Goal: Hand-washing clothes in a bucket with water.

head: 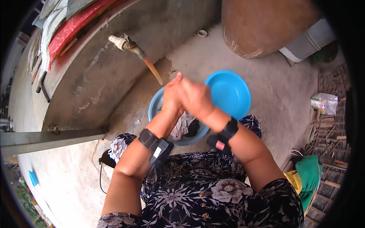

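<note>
My left hand [172,95] and my right hand [196,97] are pressed together above a light blue basin [192,140]; the right one is blurred. Whether anything lies between the palms is hidden. Below them, pale cloth [179,129] and a dark cloth [193,128] lie in the basin, with suds at its left side. A brighter blue basin [228,91] stands just beyond to the right, with no cloth visible in it. A wall tap [131,47] with an orange hose [153,71] points down near the basin's left rim. Each forearm wears a black strap with a device.
A concrete wall [94,71] runs along the left, with red and white sheets [72,32] on top. A large brown container [265,25] and a grey bucket [309,40] stand at the back right. A white ring [202,33] lies near the wall; green cloth [308,178] lies at right.
</note>
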`<state>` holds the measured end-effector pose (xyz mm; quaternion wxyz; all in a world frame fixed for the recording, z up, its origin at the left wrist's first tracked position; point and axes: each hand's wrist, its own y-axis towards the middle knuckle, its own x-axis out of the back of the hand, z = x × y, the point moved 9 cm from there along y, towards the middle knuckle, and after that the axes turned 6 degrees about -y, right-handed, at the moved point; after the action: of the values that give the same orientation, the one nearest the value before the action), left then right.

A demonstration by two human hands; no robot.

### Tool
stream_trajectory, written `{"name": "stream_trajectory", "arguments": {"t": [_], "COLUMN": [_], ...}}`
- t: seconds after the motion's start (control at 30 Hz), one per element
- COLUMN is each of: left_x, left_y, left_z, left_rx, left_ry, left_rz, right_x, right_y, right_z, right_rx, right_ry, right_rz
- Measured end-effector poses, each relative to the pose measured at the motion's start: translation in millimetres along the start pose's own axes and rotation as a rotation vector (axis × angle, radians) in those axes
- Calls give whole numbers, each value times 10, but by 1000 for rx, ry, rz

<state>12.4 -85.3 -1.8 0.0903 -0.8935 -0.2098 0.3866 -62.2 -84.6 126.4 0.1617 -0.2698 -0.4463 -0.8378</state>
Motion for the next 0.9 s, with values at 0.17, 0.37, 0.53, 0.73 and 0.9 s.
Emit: {"name": "stream_trajectory", "arguments": {"t": [0.17,0.37,0.53,0.73,0.9], "left_x": [-416,-87,-58,-164,141], "left_y": [-242,19,-88,-83,112], "left_z": [-141,-58,-164,-79,17], "left_rx": [3,-39,-37,-233,-155], "left_ry": [-59,-25,-103,139,34], "left_rz": [-98,-76,-72,-80,-99], "right_x": [-3,-83,-112,-10,-153], "right_y": [101,-52,18,68,-59], "right_z": [-595,-86,16,-453,-36], "right_rx": [-253,-17,9,-219,-38], "right_ry": [-158,-106,-97,-125,-65], "right_rz": [98,111,79,51,123]}}
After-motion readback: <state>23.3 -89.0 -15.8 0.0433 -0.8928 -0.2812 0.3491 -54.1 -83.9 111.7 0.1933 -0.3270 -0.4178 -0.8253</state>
